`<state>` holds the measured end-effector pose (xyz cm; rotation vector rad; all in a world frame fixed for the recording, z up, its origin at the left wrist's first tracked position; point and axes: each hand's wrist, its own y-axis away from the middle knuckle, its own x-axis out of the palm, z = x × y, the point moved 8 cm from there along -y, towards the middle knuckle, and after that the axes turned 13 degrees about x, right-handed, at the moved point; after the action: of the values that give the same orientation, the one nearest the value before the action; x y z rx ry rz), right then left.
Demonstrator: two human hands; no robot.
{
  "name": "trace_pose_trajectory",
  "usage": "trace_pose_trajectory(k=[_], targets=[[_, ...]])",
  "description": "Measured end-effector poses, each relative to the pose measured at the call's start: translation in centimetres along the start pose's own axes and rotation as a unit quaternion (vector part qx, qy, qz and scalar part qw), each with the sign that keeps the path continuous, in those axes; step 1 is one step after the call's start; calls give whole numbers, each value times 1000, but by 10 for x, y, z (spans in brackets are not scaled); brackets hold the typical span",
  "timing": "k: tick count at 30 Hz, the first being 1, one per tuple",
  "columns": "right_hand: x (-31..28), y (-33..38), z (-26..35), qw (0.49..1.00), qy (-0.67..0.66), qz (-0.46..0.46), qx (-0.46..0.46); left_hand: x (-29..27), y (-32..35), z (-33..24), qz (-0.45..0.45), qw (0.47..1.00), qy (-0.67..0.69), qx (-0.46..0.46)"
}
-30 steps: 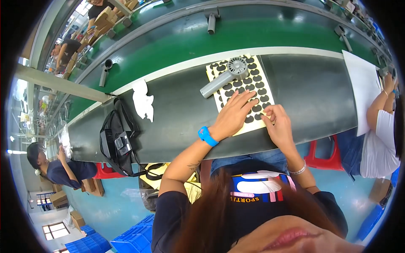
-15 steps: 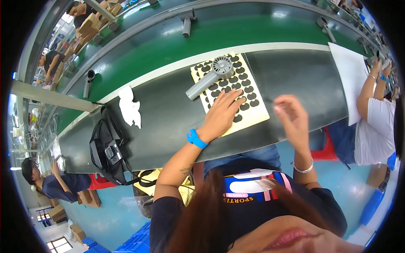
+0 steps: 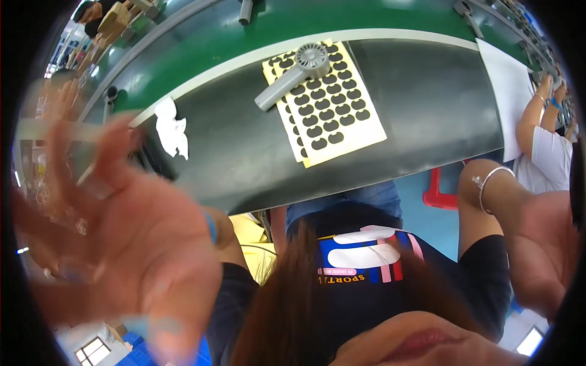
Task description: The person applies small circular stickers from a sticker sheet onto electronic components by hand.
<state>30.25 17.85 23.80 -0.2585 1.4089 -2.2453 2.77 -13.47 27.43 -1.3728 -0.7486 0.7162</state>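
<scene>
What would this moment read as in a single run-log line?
left hand: raised near camera, blurred, empty | right hand: out of view, wrist raised | grey handheld fan: lying on yellow sticker sheet | dark table mat: white scrap on it

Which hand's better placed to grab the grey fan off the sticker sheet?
Neither is close. Left hand is raised near the camera, blurred, empty. Right hand is out of frame. Left, tentatively, since the handheld fan has its handle pointing left.
</scene>
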Motion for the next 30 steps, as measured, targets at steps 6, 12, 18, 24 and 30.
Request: trace_pose_trajectory(k=[6, 12, 18, 24, 30], targets=[[19, -5, -21, 999, 34, 9, 1, -37, -4, -12, 37, 999, -29, 5], [71, -31, 17, 994, 61, -12, -94, -60, -22, -31, 55, 990, -69, 106], [44, -15, -4, 985, 132, -53, -99, -63, -21, -15, 106, 983, -51, 140], [40, -56, -62, 974, 203, -44, -92, -38, -15, 31, 129, 981, -53, 138], [75, -91, -180, 979, 192, -11, 68, -15, -10, 53, 83, 980, -102, 148]])
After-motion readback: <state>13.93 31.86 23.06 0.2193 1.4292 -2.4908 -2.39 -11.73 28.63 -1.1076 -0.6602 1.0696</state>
